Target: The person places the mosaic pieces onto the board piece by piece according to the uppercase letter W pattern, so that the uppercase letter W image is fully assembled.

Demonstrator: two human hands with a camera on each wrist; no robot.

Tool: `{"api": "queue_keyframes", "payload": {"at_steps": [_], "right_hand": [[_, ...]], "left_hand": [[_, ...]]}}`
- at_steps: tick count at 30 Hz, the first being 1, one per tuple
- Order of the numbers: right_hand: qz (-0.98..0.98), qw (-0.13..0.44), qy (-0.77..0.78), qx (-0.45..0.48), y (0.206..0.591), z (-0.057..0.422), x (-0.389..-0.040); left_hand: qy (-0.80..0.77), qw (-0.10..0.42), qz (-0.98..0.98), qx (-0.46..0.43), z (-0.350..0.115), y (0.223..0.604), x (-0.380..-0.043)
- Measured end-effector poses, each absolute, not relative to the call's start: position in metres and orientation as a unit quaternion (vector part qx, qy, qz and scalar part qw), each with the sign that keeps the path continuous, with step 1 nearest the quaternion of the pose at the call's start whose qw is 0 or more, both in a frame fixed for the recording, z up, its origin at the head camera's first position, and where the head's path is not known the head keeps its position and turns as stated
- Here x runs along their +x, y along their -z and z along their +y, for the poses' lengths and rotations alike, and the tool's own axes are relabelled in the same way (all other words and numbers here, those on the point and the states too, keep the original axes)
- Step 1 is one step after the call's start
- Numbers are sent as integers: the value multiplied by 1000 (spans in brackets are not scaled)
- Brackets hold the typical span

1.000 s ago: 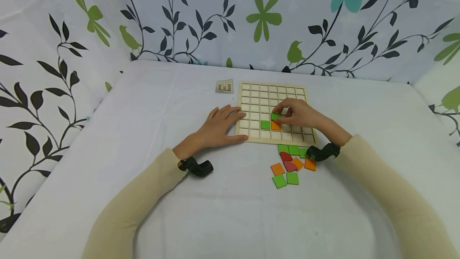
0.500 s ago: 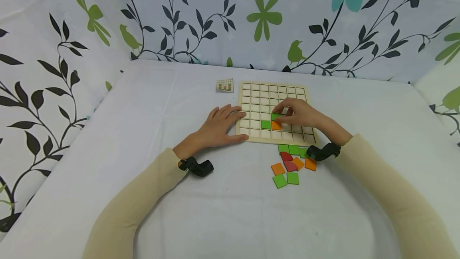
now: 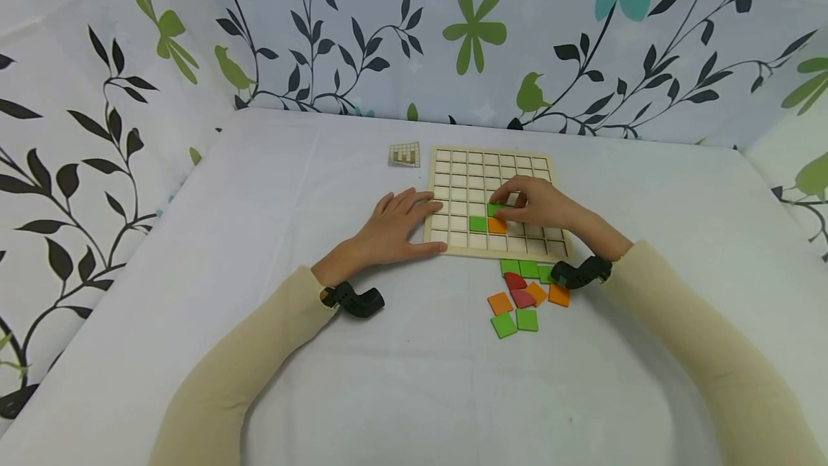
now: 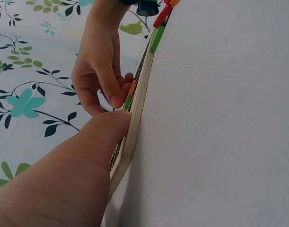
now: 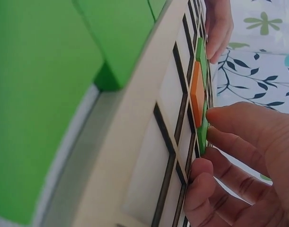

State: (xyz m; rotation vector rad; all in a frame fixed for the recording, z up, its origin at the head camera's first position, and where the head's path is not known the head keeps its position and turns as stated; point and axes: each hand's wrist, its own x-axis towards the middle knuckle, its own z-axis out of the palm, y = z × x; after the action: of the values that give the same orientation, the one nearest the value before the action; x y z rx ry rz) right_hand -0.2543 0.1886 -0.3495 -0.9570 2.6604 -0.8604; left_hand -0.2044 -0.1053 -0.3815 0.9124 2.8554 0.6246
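Almost nothing shifts since the earlier head frames: both hands, the board and the tiles keep their places. The right hand (image 3: 542,203) pinches a green tile (image 3: 495,210) between thumb and fingertip; the tile is on the grid of the board (image 3: 488,152), just beyond an orange tile (image 3: 497,226), which has a second green tile (image 3: 478,224) beside it on the left. The left hand (image 3: 396,231) is spread, its thumb and index tips touching the board's left side. Only the head view takes in the small printed card (image 3: 404,154) and the scatter of loose pieces (image 3: 527,320), green, orange and red. The left wrist view shows the board's edge side-on, the thumb against it; the right wrist view brings the pinching fingertips close, though whether the tile lies fully flat I cannot tell
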Motion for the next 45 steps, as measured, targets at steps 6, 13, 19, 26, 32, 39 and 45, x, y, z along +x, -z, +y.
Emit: {"api": "queue_keyframes", "payload": {"at_steps": [6,13,19,26,32,39,45], "right_hand": [[896,96,290,-322,347,187,-254],[888,94,309,-327,348,189,-251],[884,93,317,-331,349,191,-250],[887,90,312,-329,349,193,-248],[881,71,320,-342,350,196,-245],[874,63,327,-355,352,198,-244],[872,81,336,-347,349,199,-238]], "left_hand": [[-203,41,933,296,-106,382,-205],[-199,41,933,297,-106,382,-204],[-200,41,933,296,-106,382,-204],[-202,36,933,296,-106,382,-204],[-202,36,932,297,-105,381,-204],[-203,35,932,299,-105,381,-204],[-203,37,932,298,-105,381,-203]]}}
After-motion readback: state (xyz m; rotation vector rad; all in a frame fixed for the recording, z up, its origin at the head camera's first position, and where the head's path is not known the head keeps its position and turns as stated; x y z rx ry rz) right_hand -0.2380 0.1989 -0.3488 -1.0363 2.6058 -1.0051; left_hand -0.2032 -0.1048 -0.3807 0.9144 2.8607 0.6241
